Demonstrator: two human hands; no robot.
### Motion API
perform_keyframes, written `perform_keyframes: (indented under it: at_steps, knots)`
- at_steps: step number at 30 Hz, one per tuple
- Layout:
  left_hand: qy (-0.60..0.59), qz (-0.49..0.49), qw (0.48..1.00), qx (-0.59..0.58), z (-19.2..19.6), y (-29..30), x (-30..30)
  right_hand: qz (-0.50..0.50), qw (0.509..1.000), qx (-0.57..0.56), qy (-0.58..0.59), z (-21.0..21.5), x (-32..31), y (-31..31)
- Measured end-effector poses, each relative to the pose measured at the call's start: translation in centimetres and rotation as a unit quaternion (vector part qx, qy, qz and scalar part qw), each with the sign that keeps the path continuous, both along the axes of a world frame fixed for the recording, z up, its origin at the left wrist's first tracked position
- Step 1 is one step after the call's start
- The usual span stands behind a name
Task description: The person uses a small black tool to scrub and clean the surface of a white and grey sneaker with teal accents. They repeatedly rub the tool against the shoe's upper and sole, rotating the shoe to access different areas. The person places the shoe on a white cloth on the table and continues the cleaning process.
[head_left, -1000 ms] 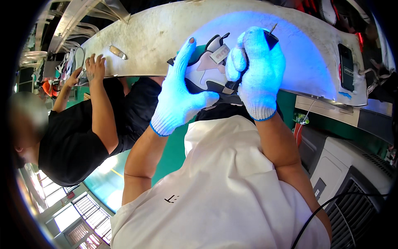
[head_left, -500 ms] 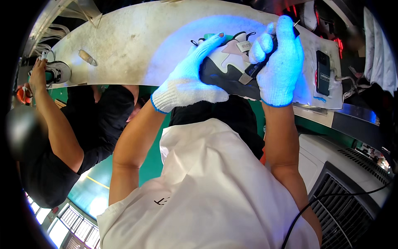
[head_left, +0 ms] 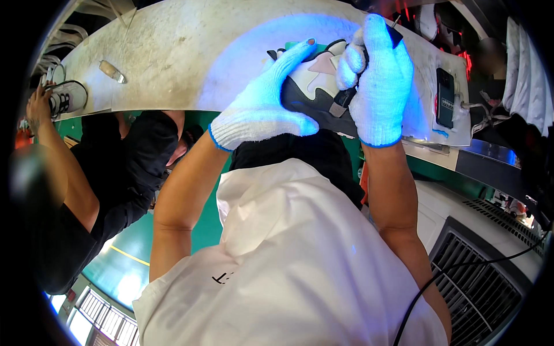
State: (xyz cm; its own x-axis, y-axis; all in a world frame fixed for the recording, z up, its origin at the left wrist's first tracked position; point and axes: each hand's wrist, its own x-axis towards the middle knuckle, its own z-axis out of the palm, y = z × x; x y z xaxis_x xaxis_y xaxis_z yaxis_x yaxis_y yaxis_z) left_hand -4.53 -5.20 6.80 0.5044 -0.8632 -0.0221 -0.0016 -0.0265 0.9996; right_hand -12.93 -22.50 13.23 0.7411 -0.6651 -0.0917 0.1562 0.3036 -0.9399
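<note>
A grey, white and pale pink sneaker lies on its side at the table's front edge, lit by blue light. My left hand, in a white knitted glove, grips its left end, thumb along the dark sole side and fingers over the upper. My gloved right hand is closed around a black-handled tool at the sneaker's right end. A thin metal tip sticks out above my fist. The tool's lower, flat end meets the sneaker's side, and my fingers hide its middle.
A black phone lies at the table's right end. Left of me, a small pale object rests on the tabletop. A co-worker's hand holds another shoe at far left. A black cable hangs by my right arm.
The view has shifted slightly. My right hand and the tool have moved a little left along the sneaker. My left hand keeps its grip.
</note>
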Motion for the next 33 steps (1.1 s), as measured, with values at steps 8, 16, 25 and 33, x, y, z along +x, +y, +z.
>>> perform_keyframes:
  at_steps: [8, 16, 25, 33]
  knots:
    - [-0.081, 0.055, 0.987, 0.13, 2.4, -0.7, -1.6, -0.019, 0.999, -0.028, 0.0, 0.1, -0.5, 0.7]
    - [-0.085, 0.099, 0.982, 0.139, 1.8, -1.2, -2.8, 0.005, 0.998, -0.026, -0.056, -0.4, -0.8, 0.7]
    - [-0.111, 0.138, 0.976, 0.124, 2.0, -0.7, -4.0, 0.002, 0.996, -0.076, -0.038, 0.6, -2.2, 2.0]
    - [-0.184, 0.16, 0.946, 0.213, 3.7, -1.1, -4.2, -0.059, 0.974, -0.115, -0.188, 1.5, -6.9, -3.2]
